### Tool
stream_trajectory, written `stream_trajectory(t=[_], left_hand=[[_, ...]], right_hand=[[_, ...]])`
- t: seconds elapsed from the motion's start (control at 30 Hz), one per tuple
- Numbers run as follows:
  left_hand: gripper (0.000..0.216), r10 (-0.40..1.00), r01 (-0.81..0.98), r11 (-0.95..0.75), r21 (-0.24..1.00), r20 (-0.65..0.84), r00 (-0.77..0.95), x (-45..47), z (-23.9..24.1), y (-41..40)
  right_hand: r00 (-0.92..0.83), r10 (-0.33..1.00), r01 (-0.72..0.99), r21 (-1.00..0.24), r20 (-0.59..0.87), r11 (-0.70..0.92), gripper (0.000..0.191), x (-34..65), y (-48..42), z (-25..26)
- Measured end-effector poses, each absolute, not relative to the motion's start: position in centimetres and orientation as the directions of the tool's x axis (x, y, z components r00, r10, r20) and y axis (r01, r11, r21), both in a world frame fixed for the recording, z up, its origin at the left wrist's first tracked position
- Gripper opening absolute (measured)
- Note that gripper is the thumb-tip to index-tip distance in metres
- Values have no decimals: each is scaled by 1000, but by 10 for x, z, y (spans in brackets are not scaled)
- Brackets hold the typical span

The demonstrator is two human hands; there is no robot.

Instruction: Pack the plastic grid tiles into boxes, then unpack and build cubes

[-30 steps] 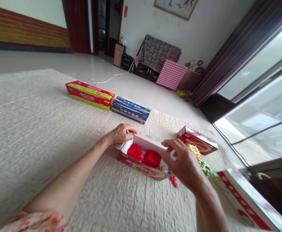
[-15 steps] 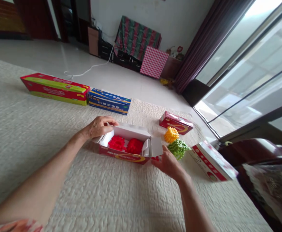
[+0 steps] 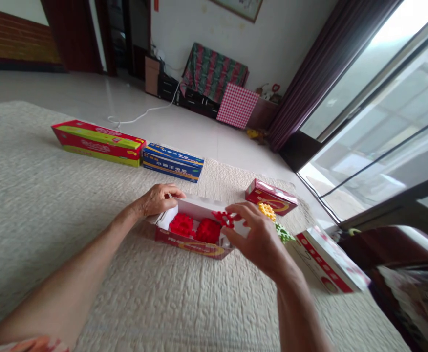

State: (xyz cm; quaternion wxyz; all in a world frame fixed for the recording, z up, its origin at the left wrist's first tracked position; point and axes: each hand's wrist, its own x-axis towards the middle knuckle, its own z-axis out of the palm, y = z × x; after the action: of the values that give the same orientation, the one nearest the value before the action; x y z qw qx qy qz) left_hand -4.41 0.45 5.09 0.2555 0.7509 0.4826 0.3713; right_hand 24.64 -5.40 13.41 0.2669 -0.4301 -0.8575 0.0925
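Observation:
An open red carton (image 3: 184, 241) lies on the quilted cream cover in front of me, with two red spiky plastic balls (image 3: 195, 228) inside. My left hand (image 3: 158, 199) grips the carton's left end flap, fingers curled over it. Over the right end of the carton, my right hand (image 3: 256, 238) pinches a small red plastic piece (image 3: 224, 218). A yellow ball (image 3: 267, 210) and a green ball (image 3: 284, 233) sit just right of my right hand, partly hidden by it.
A closed small red box (image 3: 270, 196) lies beyond the balls. A larger red and white box (image 3: 331, 264) lies at right. A long red and yellow box (image 3: 96, 143) and a blue box (image 3: 172, 162) sit at the cover's far edge. Tiled floor and glass doors lie beyond.
My right hand lifted from the cover beside the carton's right end with a small red piece and now holds it over the carton. The left hand stayed on the left flap.

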Motion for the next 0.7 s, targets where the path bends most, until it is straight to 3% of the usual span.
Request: stream_trajectory(t=[0.2, 0.43, 0.6, 0.7], left_hand=[[30, 903, 539, -428, 725, 332, 271, -43, 53, 2], [29, 907, 528, -421, 738, 327, 267, -43, 53, 3], [27, 926, 481, -377, 791, 325, 191, -47, 57, 2], [33, 956, 364, -267, 892, 292, -15, -52, 54, -2]], right_hand=[[-558, 806, 727, -353, 196, 589, 25, 212, -41, 108], [-472, 810, 719, -381, 347, 582, 29, 232, -44, 105], [-179, 758, 712, -449, 628, 540, 25, 254, -53, 102], [70, 755, 637, -612, 652, 470, 30, 267, -58, 84]])
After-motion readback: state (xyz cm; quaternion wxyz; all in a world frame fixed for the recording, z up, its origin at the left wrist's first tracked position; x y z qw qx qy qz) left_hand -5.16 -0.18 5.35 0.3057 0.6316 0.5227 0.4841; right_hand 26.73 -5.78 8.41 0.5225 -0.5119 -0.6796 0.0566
